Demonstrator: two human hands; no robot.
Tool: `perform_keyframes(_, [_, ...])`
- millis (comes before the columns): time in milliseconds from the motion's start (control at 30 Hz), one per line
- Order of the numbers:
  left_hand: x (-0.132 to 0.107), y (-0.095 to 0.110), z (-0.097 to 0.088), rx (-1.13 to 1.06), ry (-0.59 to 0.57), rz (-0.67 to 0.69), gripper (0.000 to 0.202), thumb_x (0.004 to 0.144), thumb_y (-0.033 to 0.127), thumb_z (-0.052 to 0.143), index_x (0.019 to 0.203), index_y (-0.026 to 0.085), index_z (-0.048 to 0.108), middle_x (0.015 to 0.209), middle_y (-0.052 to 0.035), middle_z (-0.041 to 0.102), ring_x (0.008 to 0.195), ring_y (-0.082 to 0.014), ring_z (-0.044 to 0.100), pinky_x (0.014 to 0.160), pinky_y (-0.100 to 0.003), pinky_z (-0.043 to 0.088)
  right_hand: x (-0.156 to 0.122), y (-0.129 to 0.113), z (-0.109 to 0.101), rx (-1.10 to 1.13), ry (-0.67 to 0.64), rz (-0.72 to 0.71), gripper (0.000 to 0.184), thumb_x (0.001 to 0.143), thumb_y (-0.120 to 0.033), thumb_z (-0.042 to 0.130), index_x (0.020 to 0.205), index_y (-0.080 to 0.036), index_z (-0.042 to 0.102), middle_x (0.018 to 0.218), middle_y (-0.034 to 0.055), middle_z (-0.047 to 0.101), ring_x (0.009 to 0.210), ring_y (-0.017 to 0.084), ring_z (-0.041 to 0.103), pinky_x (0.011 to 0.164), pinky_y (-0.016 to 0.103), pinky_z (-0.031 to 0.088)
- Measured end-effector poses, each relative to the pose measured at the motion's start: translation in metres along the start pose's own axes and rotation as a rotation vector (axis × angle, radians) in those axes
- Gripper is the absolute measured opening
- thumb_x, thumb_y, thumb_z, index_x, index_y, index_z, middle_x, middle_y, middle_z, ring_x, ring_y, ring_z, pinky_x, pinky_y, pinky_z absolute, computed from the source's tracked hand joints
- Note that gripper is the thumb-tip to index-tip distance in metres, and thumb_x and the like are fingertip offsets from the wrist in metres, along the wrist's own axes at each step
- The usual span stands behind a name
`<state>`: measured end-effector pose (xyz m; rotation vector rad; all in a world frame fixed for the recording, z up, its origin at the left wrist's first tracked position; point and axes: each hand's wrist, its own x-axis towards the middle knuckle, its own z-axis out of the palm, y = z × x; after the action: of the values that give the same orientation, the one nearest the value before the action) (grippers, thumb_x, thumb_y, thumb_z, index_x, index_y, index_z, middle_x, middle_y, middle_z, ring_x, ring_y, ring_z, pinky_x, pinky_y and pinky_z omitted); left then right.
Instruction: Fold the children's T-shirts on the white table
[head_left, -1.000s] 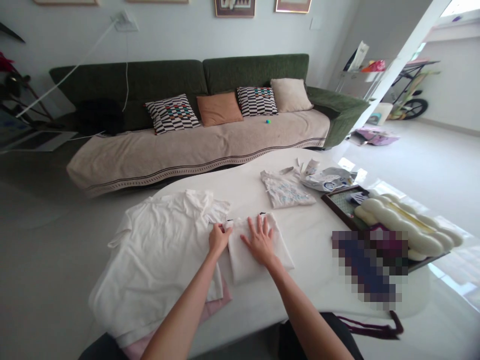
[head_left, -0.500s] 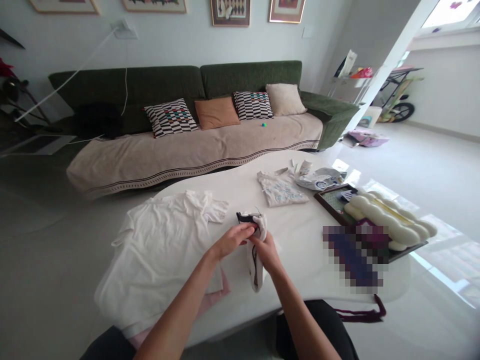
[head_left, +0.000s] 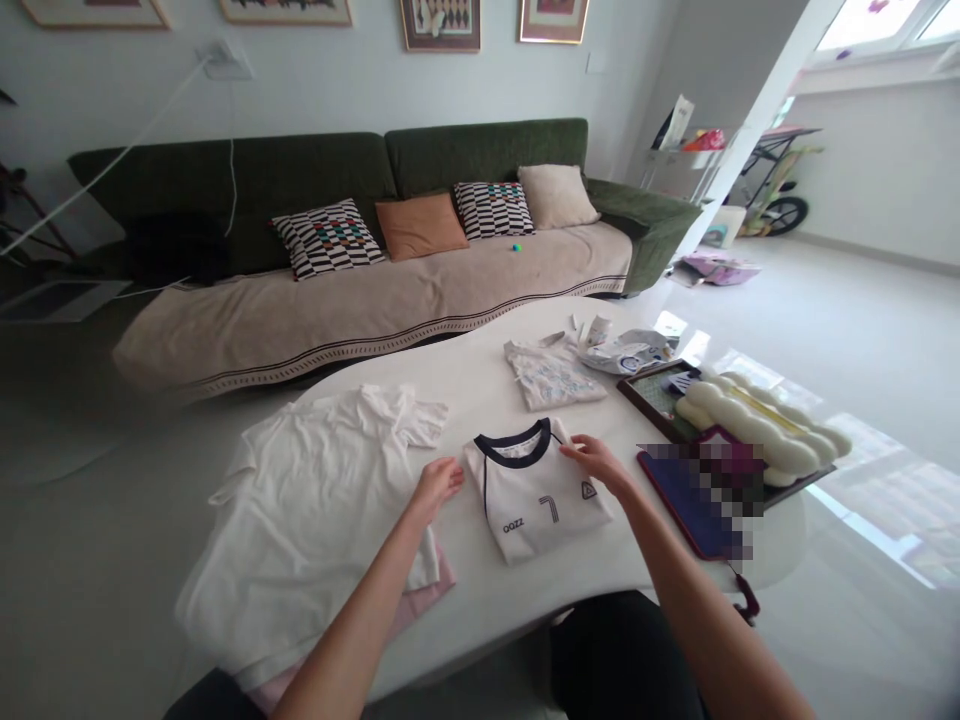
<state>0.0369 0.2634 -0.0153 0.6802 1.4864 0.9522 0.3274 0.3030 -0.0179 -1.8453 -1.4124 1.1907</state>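
Across the upper half of the frame: one green sofa (head_left: 322, 165). Below, one white tabletop (head_left: 465, 380). Lower left: one white shirt (head_left: 300, 500), spread, rumpled. Lower centre: one white jersey (head_left: 534, 505), folded, dark-collared. Above it: one printed shirt (head_left: 555, 375), folded. My right hand (head_left: 600, 462), at the jersey's upper right edge; grip, I cannot tell. My left hand (head_left: 441, 485), empty, fingers loosely bent, just beside its left edge.

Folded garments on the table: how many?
2: the dark-collared shirt in front and, behind it, the pale garment with blue print. More may hide under the spread white shirt.
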Motion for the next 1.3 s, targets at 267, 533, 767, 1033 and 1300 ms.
perform_keyframes(267, [0.038,-0.003,0.04,0.275,0.206,0.244,0.02,0.064,0.032,0.064,0.075,0.015,0.062,0.072,-0.0046,0.065,0.077,-0.0179,0.06,0.065,-0.023,0.043,0.013,0.013,0.021,-0.292,0.318,-0.091,0.03,0.077,-0.044,0.048,0.084,-0.017,0.058,0.081,0.0074,0.06,0.074,0.019,0.056,0.059,0.025,0.037])
perform_keyframes(533, [0.045,0.008,0.049,0.502,0.241,0.326,0.028,0.072,0.026,0.055,0.097,0.015,0.061,0.088,-0.0083,0.065,0.087,-0.021,0.059,0.078,-0.032,0.044,0.006,0.015,0.024,-0.397,0.442,-0.147,0.036,0.087,-0.036,0.03,0.112,-0.018,0.046,0.101,0.0115,0.058,0.09,0.023,0.055,0.069,0.032,0.041])
perform_keyframes(767, [-0.001,-0.025,0.074,1.077,0.077,0.809,0.064,0.08,0.046,0.045,0.137,0.022,0.027,0.145,-0.0103,0.019,0.133,-0.0284,0.013,0.104,-0.049,0.016,-0.008,0.017,0.04,-0.791,0.229,-0.593,0.052,0.088,-0.044,0.028,0.136,-0.025,0.026,0.145,0.0061,0.021,0.133,0.024,0.013,0.1,0.045,0.022])
perform_keyframes(1033, [-0.013,-0.041,0.064,1.092,0.086,0.705,0.067,0.079,0.045,0.046,0.137,0.018,0.026,0.144,-0.0149,0.02,0.132,-0.0306,0.014,0.101,-0.05,0.023,-0.019,0.031,0.025,-0.647,0.201,-0.397,0.056,0.085,-0.041,0.034,0.136,-0.019,0.027,0.14,0.0128,0.03,0.129,0.026,0.024,0.095,0.043,0.031])
perform_keyframes(1300, [-0.03,-0.051,0.051,0.466,0.112,0.201,0.031,0.069,0.026,0.059,0.097,0.013,0.059,0.09,-0.0124,0.066,0.087,-0.0238,0.062,0.076,-0.03,0.045,-0.054,0.051,0.01,-0.317,0.187,0.042,0.03,0.068,-0.035,0.056,0.091,-0.016,0.058,0.079,0.0074,0.064,0.076,0.022,0.059,0.065,0.029,0.042])
